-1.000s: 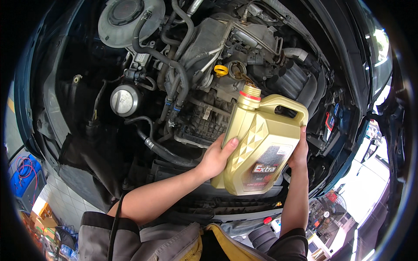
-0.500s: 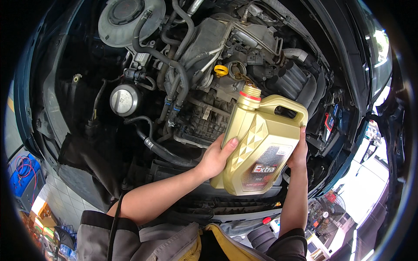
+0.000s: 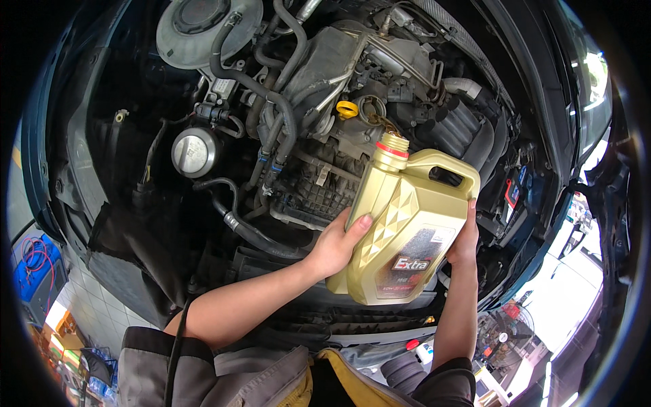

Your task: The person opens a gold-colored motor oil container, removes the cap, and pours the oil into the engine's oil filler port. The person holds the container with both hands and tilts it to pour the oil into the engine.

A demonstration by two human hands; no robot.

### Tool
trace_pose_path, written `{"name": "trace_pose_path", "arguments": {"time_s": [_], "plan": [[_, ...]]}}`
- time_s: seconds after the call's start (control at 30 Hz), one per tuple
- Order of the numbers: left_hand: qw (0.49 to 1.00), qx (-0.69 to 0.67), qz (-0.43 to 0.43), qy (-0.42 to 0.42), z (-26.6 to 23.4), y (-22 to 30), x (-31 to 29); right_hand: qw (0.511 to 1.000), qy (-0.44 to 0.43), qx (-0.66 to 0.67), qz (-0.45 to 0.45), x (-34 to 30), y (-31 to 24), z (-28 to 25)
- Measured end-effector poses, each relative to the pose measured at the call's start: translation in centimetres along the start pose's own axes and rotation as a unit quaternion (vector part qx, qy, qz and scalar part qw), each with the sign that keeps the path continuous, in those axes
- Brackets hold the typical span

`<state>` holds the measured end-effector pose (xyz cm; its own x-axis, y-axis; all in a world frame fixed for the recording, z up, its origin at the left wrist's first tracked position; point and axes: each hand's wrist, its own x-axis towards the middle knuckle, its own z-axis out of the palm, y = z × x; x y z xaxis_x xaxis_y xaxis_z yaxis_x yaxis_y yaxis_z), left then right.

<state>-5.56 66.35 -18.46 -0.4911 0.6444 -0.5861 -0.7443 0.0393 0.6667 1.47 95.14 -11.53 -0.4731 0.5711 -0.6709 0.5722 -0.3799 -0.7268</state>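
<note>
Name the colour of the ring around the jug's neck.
The ring is red, against the gold jug; it shows best in the head view.

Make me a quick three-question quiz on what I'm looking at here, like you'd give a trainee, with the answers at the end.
1. Multiple choice: what colour is the ring around the neck of the jug?
A) blue
B) red
C) green

2. True or false: only one hand is touching the jug.

3. Fill in the blank: in the picture, the round silver part lies to the ____ of the jug.

Key:
1. B.
2. False: the left hand and the right hand both hold it.
3. Left.
</note>
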Motion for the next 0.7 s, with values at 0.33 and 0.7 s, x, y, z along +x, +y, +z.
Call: {"name": "trace_pose_path", "arguments": {"time_s": [0.33,0.7], "plan": [[1.000,-0.010,-0.003,0.006,0.09,0.09,-0.10,1.000,-0.002,0.009,0.003,0.13,0.02,-0.13],[1.000,-0.010,0.002,-0.002,0.13,0.10,-0.10,1.000,0.000,0.010,0.006,0.22,0.14,-0.31]]}}
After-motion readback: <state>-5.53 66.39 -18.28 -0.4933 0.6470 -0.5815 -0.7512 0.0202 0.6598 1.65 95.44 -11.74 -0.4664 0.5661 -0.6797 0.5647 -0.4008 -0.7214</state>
